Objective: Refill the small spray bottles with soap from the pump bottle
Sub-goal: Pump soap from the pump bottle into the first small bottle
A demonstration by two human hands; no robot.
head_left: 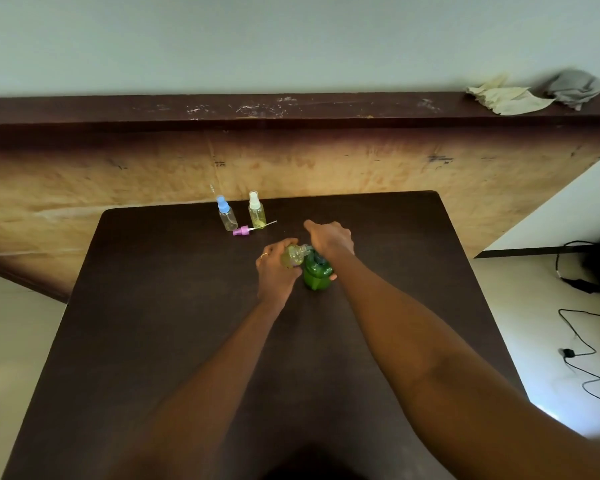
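A green pump bottle (315,277) stands near the middle of the dark table (174,306). My right hand (329,237) rests on its pump head, covering it. My left hand (274,268) holds a small clear spray bottle (291,256) without its cap, tilted with its mouth against the pump's spout; it has yellowish liquid inside. A pink spray cap (245,230) with its tube lies on the table farther back. Behind it stand a blue-capped spray bottle (227,216), clear inside, and a white-capped spray bottle (256,211) with yellow liquid.
A wooden board (326,161) leans behind the table under a dark ledge (222,109) with crumpled cloths (534,95) on it. Black cables (584,341) lie on the floor to the right.
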